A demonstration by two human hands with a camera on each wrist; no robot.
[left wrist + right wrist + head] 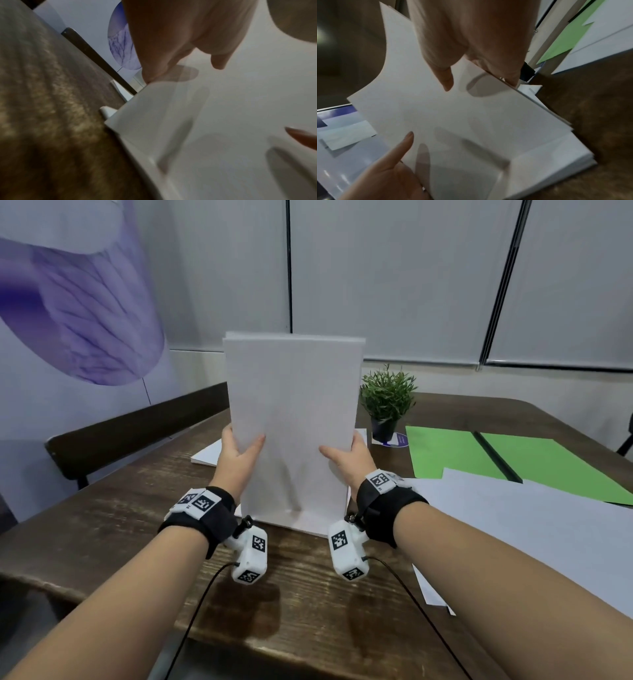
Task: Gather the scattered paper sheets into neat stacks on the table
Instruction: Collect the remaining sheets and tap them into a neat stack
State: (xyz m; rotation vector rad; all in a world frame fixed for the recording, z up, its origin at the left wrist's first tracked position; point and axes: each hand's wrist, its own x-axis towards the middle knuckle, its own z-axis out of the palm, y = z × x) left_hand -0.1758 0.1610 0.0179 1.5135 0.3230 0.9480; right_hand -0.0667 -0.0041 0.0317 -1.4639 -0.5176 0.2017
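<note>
Table edge: dark wooden table point(113, 529), worn grain, nearest the viewer; two thin black cables run off its near edge.
Wrists: black straps with white marker-coded camera blocks on both forearms, hanging just above the tabletop.
Paper stack: thick white stack of paper point(294, 419) stood on end, long axis upright, bottom short edge on the table or on white sheets lying there, cannot tell which. Broad face toward the viewer, top edge leaning slightly away.
Left hand: left hand point(238, 455) grips the stack's left long edge low down, thumb flat on the front face, fingers wrapped behind out of sight. Left wrist view point(171, 40) shows the thumb pressed on the sheet, finger shadows showing through the paper.
Right hand: right hand point(349, 458) grips the right long edge at matching height, thumb on the front, fingers behind. Right wrist view point(471, 40) confirms the pinch.
Loose sheets: white sheets point(534, 529) spread overlapping on the table to the right, near the right forearm.
Green paper: green sheets point(479, 460) beyond the white ones, partly covered by them.
Plant: small potted plant point(387, 402) just right of the stack, farther back.
Bench: dark bench back point(137, 429) past the left table edge.
Wall: grey panels, purple graphic at left.
</note>
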